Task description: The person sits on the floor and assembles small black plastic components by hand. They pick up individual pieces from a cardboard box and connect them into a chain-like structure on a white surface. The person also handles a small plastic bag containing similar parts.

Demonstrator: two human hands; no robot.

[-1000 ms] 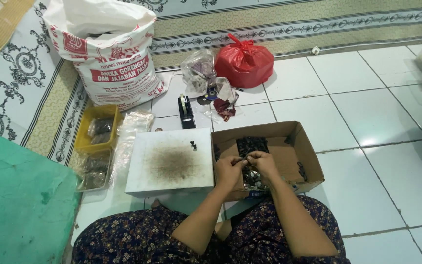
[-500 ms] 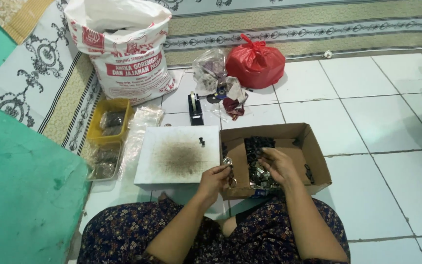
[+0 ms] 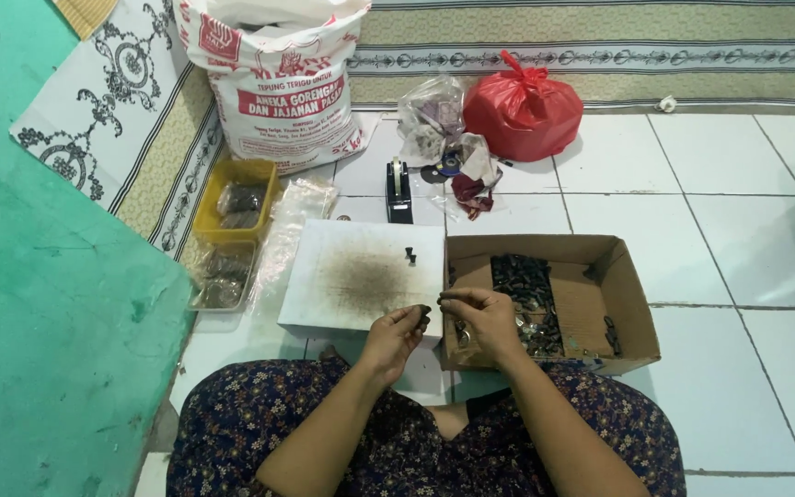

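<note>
My left hand [image 3: 395, 333] and my right hand [image 3: 482, 317] meet over the near edge of a white board [image 3: 361, 276] and the left side of an open cardboard box [image 3: 632, 299]. The fingertips of both hands pinch small dark parts held close together. The box holds a pile of small dark and shiny parts [image 3: 524, 287]. The white board has a dark smudge in its middle, and a tiny dark piece [image 3: 410, 256] stands near its right edge. My lap, in a dark flowered cloth [image 3: 416, 433], is below.
A black tape dispenser [image 3: 399, 189] stands behind the board. Further back are a printed white sack [image 3: 273, 87], a red plastic bag [image 3: 522, 109] and clear bags [image 3: 434, 120]. A yellow tray [image 3: 236, 200] and a clear tray [image 3: 221, 276] lie left. A green mat [image 3: 48, 304] covers the left floor.
Both hands have lifted out of the box and come together at the board's near right corner. The view has shifted a little to the left.
</note>
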